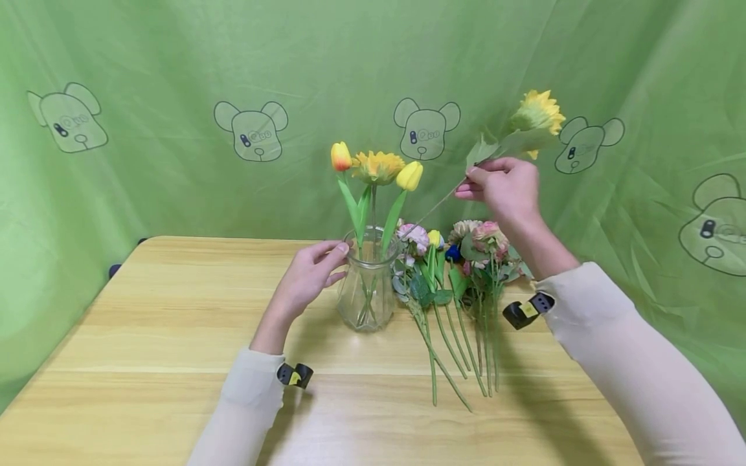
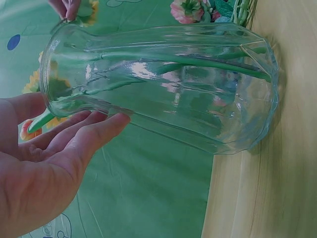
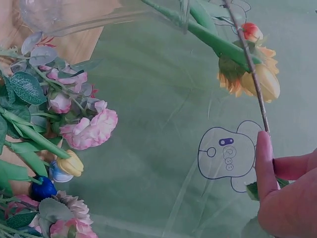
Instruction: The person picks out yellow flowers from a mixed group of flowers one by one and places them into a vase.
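My right hand (image 1: 507,188) pinches the stem of a yellow sunflower (image 1: 539,113), raised to the right of a clear glass vase (image 1: 367,304). The sunflower's thin stem (image 3: 252,74) slants down to the left, its lower end near the vase rim. Fairly straight fingers of my left hand (image 1: 309,275) touch the vase's neck and rim from the left. Standing in the vase are an orange-yellow tulip (image 1: 340,156), another sunflower (image 1: 377,168) and a yellow tulip (image 1: 410,176); their stems cross inside the glass.
Right of the vase lies a bunch of artificial flowers, including a pale pink flower (image 1: 415,238), a yellow tulip (image 1: 434,239), a blue bud (image 1: 452,253) and a pink flower (image 1: 489,238). Their stems point toward the front of the wooden table (image 1: 175,310). A green curtain (image 1: 326,71) hangs behind.
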A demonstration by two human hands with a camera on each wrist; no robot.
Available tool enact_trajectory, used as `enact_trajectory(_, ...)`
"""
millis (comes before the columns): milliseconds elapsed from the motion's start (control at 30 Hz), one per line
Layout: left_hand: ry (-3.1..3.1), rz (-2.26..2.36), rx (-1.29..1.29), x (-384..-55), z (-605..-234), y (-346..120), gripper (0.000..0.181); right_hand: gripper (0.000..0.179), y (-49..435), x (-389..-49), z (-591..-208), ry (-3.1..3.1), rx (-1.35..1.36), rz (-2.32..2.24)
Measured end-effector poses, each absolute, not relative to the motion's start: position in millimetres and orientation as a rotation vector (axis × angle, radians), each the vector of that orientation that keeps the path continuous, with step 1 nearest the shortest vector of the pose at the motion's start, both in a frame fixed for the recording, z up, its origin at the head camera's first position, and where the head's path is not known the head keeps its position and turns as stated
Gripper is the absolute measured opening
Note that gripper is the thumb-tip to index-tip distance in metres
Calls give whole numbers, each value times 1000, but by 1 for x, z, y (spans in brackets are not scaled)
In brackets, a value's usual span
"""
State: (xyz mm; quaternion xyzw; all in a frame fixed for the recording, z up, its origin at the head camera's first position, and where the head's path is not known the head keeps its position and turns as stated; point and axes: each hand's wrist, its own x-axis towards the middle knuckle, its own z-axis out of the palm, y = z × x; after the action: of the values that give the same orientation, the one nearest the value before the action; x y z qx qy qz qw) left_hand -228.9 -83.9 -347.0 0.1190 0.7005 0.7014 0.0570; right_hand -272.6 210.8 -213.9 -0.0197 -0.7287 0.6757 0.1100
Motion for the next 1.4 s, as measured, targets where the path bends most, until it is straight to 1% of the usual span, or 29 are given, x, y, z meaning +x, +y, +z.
enact_trajectory(167, 2122, 2130, 361, -229, -347, -84, 44, 23, 206, -270, -216, -2139, -30, 1981)
enact_trajectory(433, 2126, 2122, 357, -228, -347, -84, 44, 19, 195, -262, -228, -2244, 48, 1839)
enact_trajectory(733, 2130, 2126, 373, -231, -349, -84, 44, 20, 182, -251, -243, -2207, 117, 1902)
enact_trajectory(933, 2133, 2129, 381, -231, -349, -85, 46, 24, 173, -241, -248, -2295, 131, 1781)
enact_trajectory(1033, 2133, 2128, 384, -230, -348, -85, 47, 27, 168, -237, -250, -2274, 182, 1778)
enact_trajectory(1400, 2134, 2126, 385, -230, -348, -85, 45, 27, 146, -224, -258, -2292, 313, 1704)
